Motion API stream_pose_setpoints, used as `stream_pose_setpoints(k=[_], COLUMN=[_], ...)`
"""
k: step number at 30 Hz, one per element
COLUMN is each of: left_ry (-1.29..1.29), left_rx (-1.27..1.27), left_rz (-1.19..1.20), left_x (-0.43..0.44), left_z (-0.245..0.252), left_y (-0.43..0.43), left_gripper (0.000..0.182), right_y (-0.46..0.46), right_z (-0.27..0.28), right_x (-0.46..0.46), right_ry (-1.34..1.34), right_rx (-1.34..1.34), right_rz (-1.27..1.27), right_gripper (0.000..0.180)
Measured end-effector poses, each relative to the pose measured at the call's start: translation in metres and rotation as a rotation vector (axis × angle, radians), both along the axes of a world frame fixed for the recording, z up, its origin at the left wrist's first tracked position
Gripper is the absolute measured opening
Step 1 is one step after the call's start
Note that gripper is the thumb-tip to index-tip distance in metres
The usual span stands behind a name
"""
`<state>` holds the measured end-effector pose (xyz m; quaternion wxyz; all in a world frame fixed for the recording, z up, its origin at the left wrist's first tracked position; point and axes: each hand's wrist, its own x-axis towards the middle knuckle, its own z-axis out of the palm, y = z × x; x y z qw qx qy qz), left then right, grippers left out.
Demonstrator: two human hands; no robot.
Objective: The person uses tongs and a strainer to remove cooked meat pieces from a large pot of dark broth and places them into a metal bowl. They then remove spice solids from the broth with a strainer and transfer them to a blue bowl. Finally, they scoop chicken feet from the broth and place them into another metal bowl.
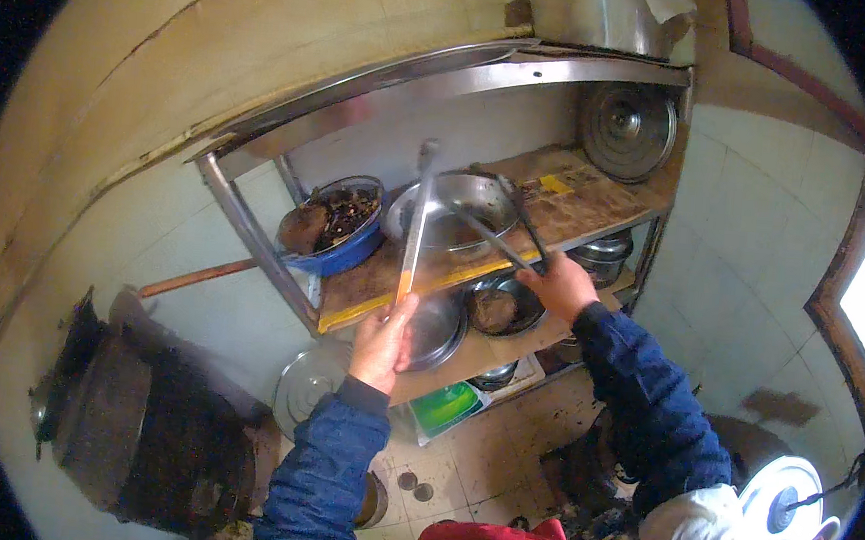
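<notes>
My left hand (384, 342) is closed on the orange handle end of a long metal utensil (420, 224), likely a ladle or spoon; its far end is blurred. In my right hand (563, 285) are dark metal tongs (530, 220), their two arms spread apart. Both tools reach over a wide stainless steel basin (476, 190) on the rack's upper shelf. Left of it stands a blue basin (351, 253) with dark, mixed contents and a brown round piece. Below my hands, a metal pan (432, 334) and a dark bowl with a brown item (496, 310) sit on the lower shelf.
A large round lid (629, 129) leans at the shelf's right end. Another lid (312, 382) stands by the rack's lower left. A big dark vessel (159, 416) is at left. A green package (447, 408) lies low down. A white lid (780, 512) is at lower right.
</notes>
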<state>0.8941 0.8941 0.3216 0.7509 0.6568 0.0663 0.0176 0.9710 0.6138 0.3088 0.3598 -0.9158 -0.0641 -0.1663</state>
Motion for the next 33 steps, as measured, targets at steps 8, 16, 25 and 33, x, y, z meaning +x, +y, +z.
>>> stream_pose_setpoints(k=[8,16,25,33], left_ry=[-0.095,-0.197,-0.351,-0.366], left_rx=[0.127,-0.127,0.103,0.049], left_rz=[-0.086,-0.218,-0.196,-0.214], left_x=[0.124,0.178,0.154,0.153], left_z=[-0.012,-0.025,-0.04,-0.035], left_y=[0.04,0.051,0.056,0.047], left_gripper=[0.066,0.061,0.059,0.061], right_y=[0.067,0.073,0.034,0.047], right_z=[-0.009,-0.029,-0.077,-0.108], right_x=[0.106,0.143,0.195,0.245], right_ry=[0.053,0.202,0.198,0.335], right_rx=[-0.641,0.229,0.295,0.641], right_rz=[0.151,-0.219,-0.218,-0.347], right_gripper=[0.035,0.054,0.045,0.047])
